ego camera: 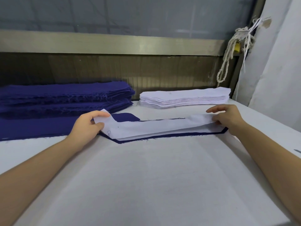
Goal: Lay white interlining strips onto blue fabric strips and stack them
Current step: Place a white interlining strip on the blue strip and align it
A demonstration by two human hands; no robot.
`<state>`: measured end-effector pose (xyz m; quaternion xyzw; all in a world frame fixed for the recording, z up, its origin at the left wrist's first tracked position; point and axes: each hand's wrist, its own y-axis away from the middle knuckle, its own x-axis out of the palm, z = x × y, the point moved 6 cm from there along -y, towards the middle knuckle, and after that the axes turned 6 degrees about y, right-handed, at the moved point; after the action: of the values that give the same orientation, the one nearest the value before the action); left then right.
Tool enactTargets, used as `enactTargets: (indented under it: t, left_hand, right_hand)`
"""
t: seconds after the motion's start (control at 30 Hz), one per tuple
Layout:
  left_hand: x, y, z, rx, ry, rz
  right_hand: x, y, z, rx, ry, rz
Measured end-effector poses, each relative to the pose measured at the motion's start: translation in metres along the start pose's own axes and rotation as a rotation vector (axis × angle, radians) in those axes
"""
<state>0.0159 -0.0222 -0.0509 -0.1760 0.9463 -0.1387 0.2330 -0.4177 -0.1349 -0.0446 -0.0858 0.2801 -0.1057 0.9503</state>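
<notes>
Hands first: left hand pinches the left end of a long white interlining strip and lifts it so it curls up. Right hand grips the right end, index finger stretched out. Strip looks thin and papery, sagging onto a dark blue woven fabric strip whose frayed edge peeks out along the near side. Both lie mid-way across the white cloth-covered table. Far left sits a thick stack of frayed blue fabric strips, and right of it a neat stack of white interlining pieces.
</notes>
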Motion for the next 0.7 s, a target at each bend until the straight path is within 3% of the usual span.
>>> enactTargets:
  t: [0.23,0.7]
  left_hand:
    - [-0.0002,-0.0014,0.0002,0.005,-0.010,-0.025]
    - [-0.0011,0.0025,-0.0042,0.010,-0.098,-0.028]
  right_hand:
    - [-0.0061,-0.0002,0.0019,0.044,-0.048,0.031]
    - [-0.0084,-0.0021,-0.0026,0.026,0.121,0.046]
